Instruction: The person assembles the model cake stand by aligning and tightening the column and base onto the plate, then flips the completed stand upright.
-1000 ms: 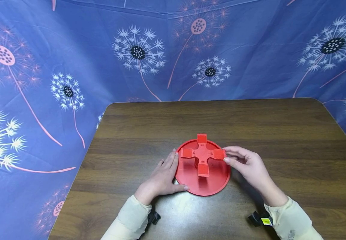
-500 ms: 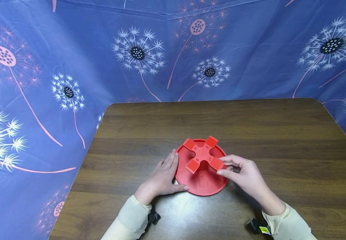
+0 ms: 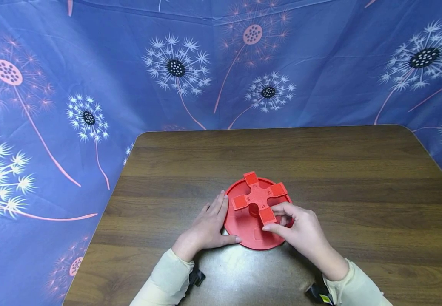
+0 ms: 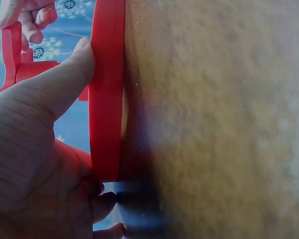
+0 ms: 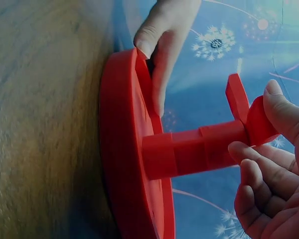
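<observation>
A red four-armed turntable head (image 3: 258,196), with a square pad and small numbers on each arm, sits on a thick red post (image 5: 194,152). The post rises from a round red base (image 3: 243,229) with a raised rim, flat on the table. My left hand (image 3: 207,224) lies along the base's left side, fingers straight at the rim and thumb stretched to the front edge. With thumb and fingers, my right hand (image 3: 301,227) pinches the arm nearest me, at the front right. In the right wrist view, the thumb is on top of that arm and the curled fingers are below.
The brown wooden table (image 3: 167,170) has rounded far corners. Behind and to the left hangs a blue cloth (image 3: 121,55) printed with dandelions. Small black wrist cameras sit by both cream sleeves (image 3: 169,272).
The four-armed head has turned clockwise as seen from above. My right hand has come leftward and toward me with the arm it pinches. The left hand and base have stayed still.
</observation>
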The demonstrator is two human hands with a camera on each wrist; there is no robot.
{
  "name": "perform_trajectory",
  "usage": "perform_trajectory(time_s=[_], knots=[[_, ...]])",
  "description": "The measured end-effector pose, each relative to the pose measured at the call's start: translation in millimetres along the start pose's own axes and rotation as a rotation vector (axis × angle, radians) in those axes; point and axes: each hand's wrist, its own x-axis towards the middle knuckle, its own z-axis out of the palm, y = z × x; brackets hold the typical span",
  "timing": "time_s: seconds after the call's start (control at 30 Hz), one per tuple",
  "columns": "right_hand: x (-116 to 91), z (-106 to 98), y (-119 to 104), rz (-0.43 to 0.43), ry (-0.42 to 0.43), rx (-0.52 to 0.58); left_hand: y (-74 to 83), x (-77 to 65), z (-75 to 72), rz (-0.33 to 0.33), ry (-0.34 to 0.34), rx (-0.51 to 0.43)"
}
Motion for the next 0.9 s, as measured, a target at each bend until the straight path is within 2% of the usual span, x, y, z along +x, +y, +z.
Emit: perform_trajectory(time_s=[0.2,0.43,0.67,0.77,0.9], knots=[[0,2,-1,-0.012,0.013,-0.026,-0.3,0.1,1.1,-0.003,-0.002,-0.002],[0,-5,-1,0.008,0.007,0.000,-1.4,1.0,1.8,0.002,0.005,0.005],[7,-19,8,0.083,0.127,0.092,-0.8,1.3,1.3,0.000,0.000,0.011],[13,-24,13,0.128,0.166,0.084,-0.9,1.5,1.0,0.000,-0.002,0.012],[19,-26,22,0.135,0.114,0.088,-1.3,1.2,1.4,0.001,-0.001,0.014]])
